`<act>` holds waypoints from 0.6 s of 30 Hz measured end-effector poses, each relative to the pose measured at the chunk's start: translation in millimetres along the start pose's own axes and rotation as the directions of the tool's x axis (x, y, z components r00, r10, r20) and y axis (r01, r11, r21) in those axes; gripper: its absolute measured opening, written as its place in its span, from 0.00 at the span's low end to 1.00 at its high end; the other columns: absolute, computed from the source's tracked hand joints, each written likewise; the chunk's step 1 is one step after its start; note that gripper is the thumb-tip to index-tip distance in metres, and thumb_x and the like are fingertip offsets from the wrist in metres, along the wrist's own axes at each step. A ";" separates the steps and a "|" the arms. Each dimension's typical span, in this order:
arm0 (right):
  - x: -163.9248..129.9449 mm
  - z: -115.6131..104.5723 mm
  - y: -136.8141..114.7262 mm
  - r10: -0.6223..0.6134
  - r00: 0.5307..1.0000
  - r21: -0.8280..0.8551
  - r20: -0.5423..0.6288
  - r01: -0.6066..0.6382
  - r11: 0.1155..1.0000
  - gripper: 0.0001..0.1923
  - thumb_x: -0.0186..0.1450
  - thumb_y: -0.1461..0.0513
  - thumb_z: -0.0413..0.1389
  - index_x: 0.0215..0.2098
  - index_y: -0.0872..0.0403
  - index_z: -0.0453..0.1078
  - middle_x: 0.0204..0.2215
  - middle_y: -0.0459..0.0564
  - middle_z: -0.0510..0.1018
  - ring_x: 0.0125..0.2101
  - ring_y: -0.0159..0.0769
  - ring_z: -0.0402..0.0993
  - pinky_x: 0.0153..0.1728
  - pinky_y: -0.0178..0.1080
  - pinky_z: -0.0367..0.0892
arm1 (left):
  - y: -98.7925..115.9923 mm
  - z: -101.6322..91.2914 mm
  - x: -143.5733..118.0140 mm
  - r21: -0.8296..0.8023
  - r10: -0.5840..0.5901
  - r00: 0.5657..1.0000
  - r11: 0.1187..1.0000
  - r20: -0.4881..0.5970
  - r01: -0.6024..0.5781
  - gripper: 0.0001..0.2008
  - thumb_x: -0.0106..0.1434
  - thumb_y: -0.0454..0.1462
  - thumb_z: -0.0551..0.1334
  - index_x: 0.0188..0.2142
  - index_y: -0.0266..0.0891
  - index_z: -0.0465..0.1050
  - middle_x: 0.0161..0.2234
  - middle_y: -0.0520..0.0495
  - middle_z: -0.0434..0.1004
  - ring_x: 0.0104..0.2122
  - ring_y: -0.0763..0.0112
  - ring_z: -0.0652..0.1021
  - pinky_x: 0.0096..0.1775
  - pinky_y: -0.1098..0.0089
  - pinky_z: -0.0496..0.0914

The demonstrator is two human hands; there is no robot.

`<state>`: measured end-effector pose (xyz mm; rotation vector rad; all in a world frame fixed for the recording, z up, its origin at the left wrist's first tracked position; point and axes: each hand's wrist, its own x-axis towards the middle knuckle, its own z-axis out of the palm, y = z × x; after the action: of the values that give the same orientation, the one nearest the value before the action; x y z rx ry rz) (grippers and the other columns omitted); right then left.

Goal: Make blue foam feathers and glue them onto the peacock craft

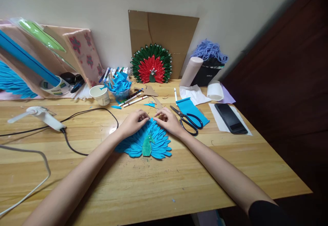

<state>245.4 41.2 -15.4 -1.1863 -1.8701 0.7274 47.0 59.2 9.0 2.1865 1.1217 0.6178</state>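
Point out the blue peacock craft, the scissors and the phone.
blue peacock craft [156,140], head view, on its blue feathers right of the green body.
scissors [191,122], head view, on the black handle loops.
phone [230,117], head view, middle of the dark screen.

Soft, even indoor light falls from above, with a small glare spot on the table [112,129], wide-angle stretching at the edges.

Bare bench [159,185] at six o'clock of the blue paper peacock [146,140], open for passing. Scissors [188,121] close at two o'clock, black cable [89,111] at ten, markers [133,99] at twelve.
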 end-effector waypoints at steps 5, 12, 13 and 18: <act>-7.4 -10.4 -5.0 -0.187 0.976 -0.138 0.111 0.201 0.970 0.09 0.63 0.60 0.51 0.31 0.53 0.72 0.30 0.49 0.68 0.36 0.36 0.64 0.38 0.39 0.61 | -14.9 -4.8 3.6 0.012 -0.144 0.982 0.989 -0.122 0.147 0.10 0.59 0.39 0.54 0.32 0.36 0.71 0.31 0.45 0.74 0.31 0.67 0.74 0.34 0.69 0.68; -7.3 -7.8 -8.4 -0.215 0.958 -0.200 0.191 0.252 0.947 0.07 0.64 0.61 0.51 0.33 0.54 0.70 0.31 0.50 0.68 0.37 0.37 0.63 0.38 0.39 0.61 | -0.7 1.2 -3.5 0.018 -0.118 0.991 0.993 -0.061 0.119 0.11 0.56 0.43 0.59 0.32 0.37 0.72 0.31 0.46 0.75 0.31 0.67 0.74 0.33 0.69 0.66; -7.2 -7.8 -8.2 -0.216 0.957 -0.202 0.194 0.254 0.946 0.07 0.64 0.61 0.51 0.34 0.53 0.70 0.31 0.50 0.68 0.37 0.38 0.63 0.38 0.39 0.61 | 2.9 3.8 -4.8 0.047 -0.106 0.993 0.993 -0.058 0.108 0.10 0.55 0.43 0.59 0.31 0.38 0.72 0.31 0.46 0.74 0.32 0.67 0.73 0.33 0.69 0.66; -7.2 -7.9 -6.9 -0.224 0.951 -0.224 0.212 0.270 0.936 0.06 0.64 0.63 0.50 0.35 0.53 0.69 0.31 0.50 0.68 0.37 0.38 0.62 0.38 0.39 0.61 | 8.1 14.7 -6.9 0.101 -0.125 0.989 0.986 -0.075 0.132 0.10 0.55 0.43 0.60 0.30 0.38 0.72 0.31 0.47 0.74 0.33 0.66 0.73 0.34 0.69 0.66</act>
<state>250.7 32.2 -8.1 -1.0335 -2.2709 0.4817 57.2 45.3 3.2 2.1741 1.3479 0.5935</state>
